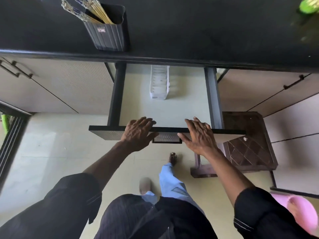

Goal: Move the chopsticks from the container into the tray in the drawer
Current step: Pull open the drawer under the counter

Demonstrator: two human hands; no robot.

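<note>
Left hand (pixel 138 133) rests flat on top edge of the dark drawer front, fingers loosely spread over the rim, thumb out toward the handle; grips nothing. Right hand (pixel 198 135) same pose on same edge, fingers splayed, ring on one finger, holding nothing. Between the two hands, the thin black rectangular pull handle (pixel 167 140) on the drawer front.

Pulled-out drawer with pale interior and dark grey side rails (pixel 189 107): holds only a narrow white plastic tray (pixel 159 82) lying lengthwise near the back, middle. Tray looks unfilled; small label at its near end, text too blurred to read.

Black counter (pixel 189 31) above the drawer. On it, upper left, a dark grey ribbed plastic container (pixel 107 37) standing upright, small reddish label on the front, unreadable. Bundle of yellowish bamboo chopsticks with patterned tops (pixel 89 9) sits in the container, leaning left, well apart from tray.

Brown plastic stool (pixel 248 149) on floor, right of drawer.
</note>
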